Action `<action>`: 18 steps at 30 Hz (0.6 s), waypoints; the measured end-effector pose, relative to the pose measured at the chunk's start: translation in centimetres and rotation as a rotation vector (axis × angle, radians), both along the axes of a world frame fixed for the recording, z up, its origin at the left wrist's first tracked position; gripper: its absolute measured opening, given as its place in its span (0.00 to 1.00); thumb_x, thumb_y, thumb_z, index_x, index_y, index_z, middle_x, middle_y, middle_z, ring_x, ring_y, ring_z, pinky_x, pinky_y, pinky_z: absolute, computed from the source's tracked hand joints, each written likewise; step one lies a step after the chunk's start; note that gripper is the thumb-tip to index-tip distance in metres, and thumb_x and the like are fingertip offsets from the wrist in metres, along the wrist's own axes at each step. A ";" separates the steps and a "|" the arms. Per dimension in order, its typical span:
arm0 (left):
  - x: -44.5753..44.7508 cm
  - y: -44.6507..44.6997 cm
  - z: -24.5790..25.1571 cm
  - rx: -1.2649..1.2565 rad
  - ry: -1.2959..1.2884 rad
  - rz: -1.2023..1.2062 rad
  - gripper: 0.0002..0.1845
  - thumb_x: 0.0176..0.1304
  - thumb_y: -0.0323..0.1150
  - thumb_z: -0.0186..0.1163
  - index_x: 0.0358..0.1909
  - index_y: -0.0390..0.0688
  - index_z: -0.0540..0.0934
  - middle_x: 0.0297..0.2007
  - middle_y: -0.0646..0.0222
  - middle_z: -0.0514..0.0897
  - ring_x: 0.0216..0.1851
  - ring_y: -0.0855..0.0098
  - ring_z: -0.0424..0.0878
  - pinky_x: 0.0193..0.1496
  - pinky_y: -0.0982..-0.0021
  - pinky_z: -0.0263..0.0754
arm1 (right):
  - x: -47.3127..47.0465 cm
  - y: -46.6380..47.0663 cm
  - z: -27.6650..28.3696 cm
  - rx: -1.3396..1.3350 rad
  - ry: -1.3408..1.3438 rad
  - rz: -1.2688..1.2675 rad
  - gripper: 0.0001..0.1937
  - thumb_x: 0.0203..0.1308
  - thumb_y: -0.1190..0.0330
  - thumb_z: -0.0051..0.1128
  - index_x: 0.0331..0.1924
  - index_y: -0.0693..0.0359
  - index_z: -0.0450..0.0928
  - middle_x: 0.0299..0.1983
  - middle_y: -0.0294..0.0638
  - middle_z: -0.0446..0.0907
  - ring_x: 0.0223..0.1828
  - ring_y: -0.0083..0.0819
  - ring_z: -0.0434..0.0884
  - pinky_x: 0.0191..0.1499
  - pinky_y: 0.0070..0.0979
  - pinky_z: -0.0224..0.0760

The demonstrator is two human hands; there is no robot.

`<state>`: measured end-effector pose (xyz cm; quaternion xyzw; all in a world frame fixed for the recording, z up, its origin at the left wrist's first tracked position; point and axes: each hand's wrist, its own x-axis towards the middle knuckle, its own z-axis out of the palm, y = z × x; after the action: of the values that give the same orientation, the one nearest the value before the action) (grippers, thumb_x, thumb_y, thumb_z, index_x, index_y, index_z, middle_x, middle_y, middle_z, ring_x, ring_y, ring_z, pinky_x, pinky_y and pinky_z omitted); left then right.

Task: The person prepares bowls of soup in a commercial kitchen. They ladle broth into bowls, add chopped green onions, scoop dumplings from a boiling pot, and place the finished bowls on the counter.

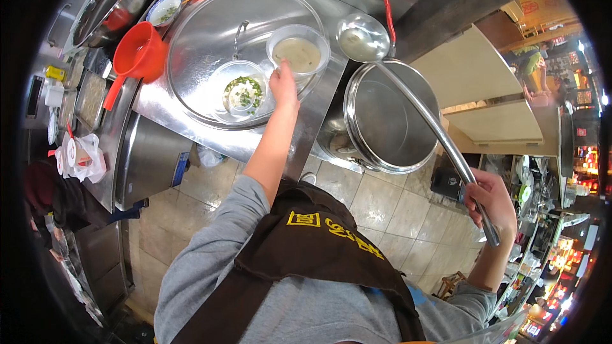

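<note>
My left hand [285, 87] grips the near rim of a clear plastic bowl [299, 52] of cloudy broth; whether the bowl rests on the lid or hangs just above it I cannot tell. Beside it, a second clear plastic bowl [239, 91] holds chopped green onion and pale bits. Under both lies a large round steel lid [205, 24] with a loop handle. My right hand [492, 198] is closed around the long handle of a steel ladle [362, 38]. Some liquid shows in the ladle's bowl, which is above the far edge of a tall steel stockpot [392, 114].
An orange plastic dipper [136, 52], blue-rimmed bowls [164, 9] and a large steel basin [112, 9] crowd the left. A red hose [385, 5] hangs behind the ladle. A plastic bag [83, 157] sits on the left counter; another person [62, 196] stands beyond it. Tiled floor [377, 200] lies below.
</note>
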<state>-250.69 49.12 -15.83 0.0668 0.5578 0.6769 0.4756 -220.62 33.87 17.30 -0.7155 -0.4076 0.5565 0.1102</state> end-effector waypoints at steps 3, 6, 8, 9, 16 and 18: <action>0.2 0.0 0.7 -0.050 0.028 -0.016 0.29 0.62 0.50 0.49 0.44 0.27 0.72 0.39 0.57 0.77 0.40 0.68 0.73 0.45 0.70 0.65 | 2.3 -2.1 -0.3 -0.021 0.015 -0.064 0.18 0.55 0.76 0.43 0.52 0.68 0.68 0.13 0.33 0.67 0.07 0.16 0.64 0.07 0.13 0.55; 0.7 0.7 1.2 -0.184 0.098 0.017 0.31 0.66 0.50 0.40 0.43 0.26 0.72 0.40 0.55 0.78 0.40 0.67 0.74 0.45 0.69 0.66 | 4.6 -3.4 -1.6 -0.050 0.000 -0.115 0.15 0.56 0.74 0.45 0.49 0.69 0.69 0.13 0.33 0.67 0.08 0.15 0.64 0.08 0.13 0.55; 0.8 0.8 1.5 -0.156 0.121 0.037 0.31 0.67 0.50 0.38 0.43 0.25 0.72 0.40 0.55 0.78 0.41 0.66 0.74 0.45 0.68 0.66 | 5.8 -3.6 -3.3 -0.079 -0.021 -0.126 0.14 0.57 0.73 0.46 0.46 0.69 0.70 0.14 0.32 0.68 0.08 0.15 0.64 0.08 0.12 0.55; 0.8 0.7 1.6 -0.165 0.125 0.005 0.31 0.66 0.51 0.37 0.47 0.27 0.69 0.44 0.56 0.75 0.45 0.65 0.73 0.48 0.66 0.66 | 6.4 -3.5 -4.6 -0.047 -0.014 -0.117 0.08 0.57 0.71 0.47 0.36 0.68 0.72 0.13 0.32 0.67 0.08 0.15 0.64 0.08 0.13 0.56; 1.8 -0.4 3.1 -0.122 0.033 -0.018 0.33 0.64 0.54 0.41 0.55 0.31 0.60 0.50 0.58 0.69 0.49 0.67 0.69 0.55 0.68 0.62 | 10.5 0.9 -15.0 -0.046 -0.104 0.104 0.11 0.53 0.72 0.49 0.18 0.66 0.67 0.11 0.36 0.68 0.09 0.21 0.67 0.10 0.19 0.58; 2.1 -1.4 3.7 -0.113 0.001 -0.020 0.33 0.63 0.53 0.44 0.55 0.30 0.59 0.49 0.58 0.68 0.49 0.68 0.68 0.56 0.69 0.61 | 11.7 2.5 -17.9 -0.076 -0.132 0.140 0.10 0.51 0.72 0.50 0.18 0.66 0.67 0.11 0.37 0.69 0.09 0.22 0.68 0.11 0.20 0.60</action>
<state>-248.54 47.76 -12.10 0.0459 0.5946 0.6397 0.4849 -208.94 36.35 -0.57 -0.7239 -0.4417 0.5297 0.0166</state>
